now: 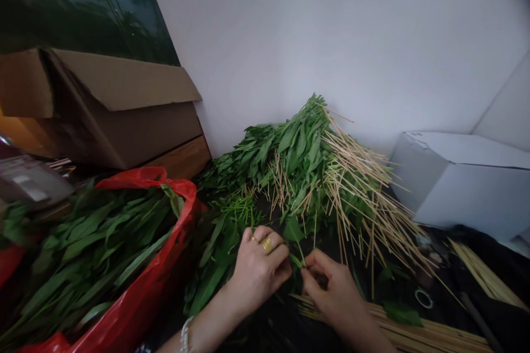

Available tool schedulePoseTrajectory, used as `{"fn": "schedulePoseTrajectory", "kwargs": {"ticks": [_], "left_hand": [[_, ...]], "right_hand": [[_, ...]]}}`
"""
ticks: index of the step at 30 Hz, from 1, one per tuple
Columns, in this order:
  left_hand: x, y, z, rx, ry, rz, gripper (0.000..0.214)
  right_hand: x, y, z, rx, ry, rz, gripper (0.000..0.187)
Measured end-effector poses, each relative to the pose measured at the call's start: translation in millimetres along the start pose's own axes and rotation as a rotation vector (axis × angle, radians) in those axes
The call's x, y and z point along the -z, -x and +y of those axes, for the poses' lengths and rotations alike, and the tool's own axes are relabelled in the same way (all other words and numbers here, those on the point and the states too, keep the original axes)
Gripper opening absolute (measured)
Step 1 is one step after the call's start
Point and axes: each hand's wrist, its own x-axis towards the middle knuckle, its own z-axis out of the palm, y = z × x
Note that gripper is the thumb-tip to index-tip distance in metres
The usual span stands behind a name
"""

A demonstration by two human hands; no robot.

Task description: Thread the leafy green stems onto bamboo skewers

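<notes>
My left hand (261, 265), with gold rings and a white beaded bracelet, is curled closed around thin green stems (295, 261). The stems poke out towards my right hand (331, 289), whose thumb and forefinger pinch their ends. A green leaf (293, 230) stands up just above the fingertips; whether it belongs to the same stems I cannot tell. Left of my left hand lie long loose leaves (217, 270). Beyond both hands rises a big heap of leafy bunches (304, 140) with thin wooden sticks (364, 176) jutting out to the right.
On the left stands a red plastic bag (186, 190) full of long green leaves. Behind it is an open cardboard box (136, 132). A white box (472, 187) is at the right by the wall. More sticks (434, 336) and a white ring (424, 299) lie at the lower right.
</notes>
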Motion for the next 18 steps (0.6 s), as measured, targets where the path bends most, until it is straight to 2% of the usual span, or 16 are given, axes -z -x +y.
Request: {"fn": "schedulePoseTrajectory", "kwargs": {"ticks": [2,5,7,9,12,14,15,18], "left_hand": [[7.3,-4,-9,0.172,0.078,0.111,0.010],[30.9,-12,-32,0.471,0.272,0.290,0.010],[49.4,-15,-42,0.575,0.437,0.272,0.009],[65.2,-12,-41,0.567,0.581,0.092,0.011],[80.6,-1,-25,0.464,0.751,-0.348,0.013],[86.8,7,-12,0.403,0.811,-0.558,0.012],[89.2,12,-6,0.388,0.820,-0.612,0.012],[91.0,27,11,0.369,0.814,-0.674,0.014]], "right_hand": [[2,-1,1,-0.076,-0.078,-0.014,0.014],[8,-5,2,-0.183,-0.234,-0.021,0.023],[13,-7,0,-0.192,-0.326,-0.037,0.031],[17,-8,-3,-0.173,-0.386,-0.060,0.037],[20,-8,-6,-0.164,-0.422,-0.087,0.042],[21,-7,-6,-0.168,-0.424,-0.093,0.041],[21,-7,-6,-0.170,-0.418,-0.094,0.040],[21,-7,-4,-0.177,-0.389,-0.099,0.037]]}}
